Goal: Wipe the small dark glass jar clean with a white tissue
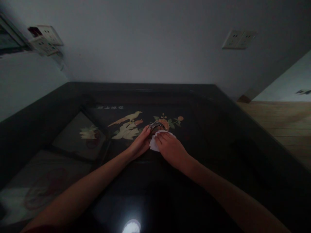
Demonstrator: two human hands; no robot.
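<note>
Both my hands meet near the middle of a dark lacquered table (218, 129) painted with a bird and flowers. My left hand (141, 142) has its fingers closed on a small round metallic object (155, 125), perhaps a bangle or a lid; the dim light keeps me from naming it. My right hand (170, 147) presses a white cloth or tissue (153, 144) against that object, fingers curled over it. Most of the cloth is hidden under the right hand.
The table stands in a corner against a pale wall with sockets (239, 38) at the right and switch plates (45, 40) at the left. Wooden floor (284, 126) shows to the right. A lamp's reflection (131, 226) glares at the table's near edge.
</note>
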